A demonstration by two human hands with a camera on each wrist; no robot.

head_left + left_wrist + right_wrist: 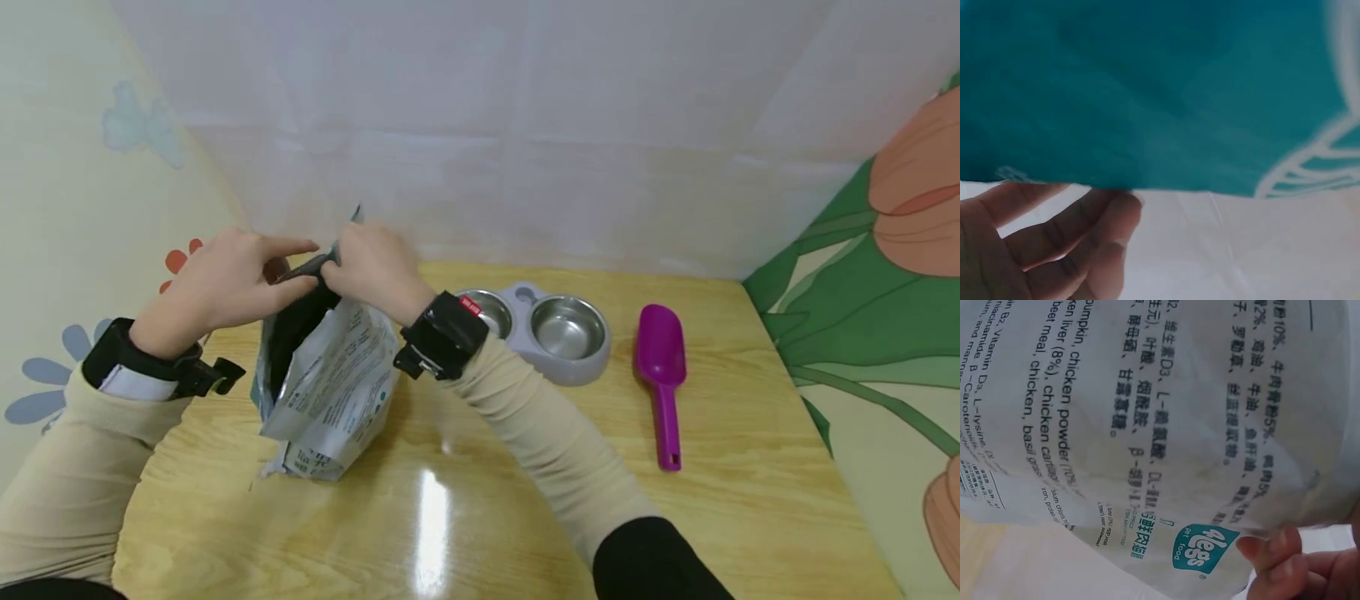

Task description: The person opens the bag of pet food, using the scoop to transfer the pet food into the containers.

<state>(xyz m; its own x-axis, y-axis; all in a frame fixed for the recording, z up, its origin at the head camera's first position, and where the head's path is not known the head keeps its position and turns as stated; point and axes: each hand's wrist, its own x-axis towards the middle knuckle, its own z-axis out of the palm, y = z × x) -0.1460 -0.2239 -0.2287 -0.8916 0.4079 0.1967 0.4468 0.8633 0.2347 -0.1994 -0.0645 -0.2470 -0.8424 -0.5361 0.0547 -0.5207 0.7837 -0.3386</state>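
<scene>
Head view: bag (pixel 341 392) below right hand (pixel 378 271), touching.

Glossy yellow wood-grain tabletop (pixel 510 517) is marked by white glare (pixel 432 533) | backed by creased white sheet (pixel 525 100) | flanked by pale flower-painted left wall (pixel 52 225), green-leaf-painted right wall (pixel 847 325)

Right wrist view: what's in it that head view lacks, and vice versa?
Only right wrist: a teal logo with "pet food" on it, plus readable ingredient lettering, including "chicken powder".

Only head: the left hand at the bag's open mouth, the double bowl with its metal dishes, and the magenta scoop lying to its right.

Both: the printed face of the bag and the right hand at its edge.
</scene>
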